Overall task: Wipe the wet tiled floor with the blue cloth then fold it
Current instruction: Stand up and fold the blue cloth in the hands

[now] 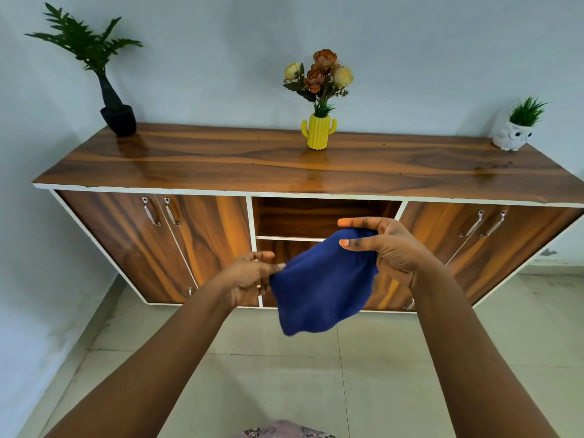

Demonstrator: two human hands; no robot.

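Blue cloth (319, 287) — soft, fuzzy, hanging limp above tiled floor (395, 374); left hand (249, 279) pinches one edge, right hand (388, 245) pinches other — fingers partly spread.

Bright, even, diffuse illumination with no single visible source. The glossy surface (284, 165) carries soft glare and faint mirror reflections beneath the yellow vase (318, 131) and the black pot (119, 119). Shadows are weak; only the open shelf (322, 216) is dim. Wide-angle distortion bows the cabinet edges and splays the corners. Focus is sharp centrally, slightly soft toward the frame margins.
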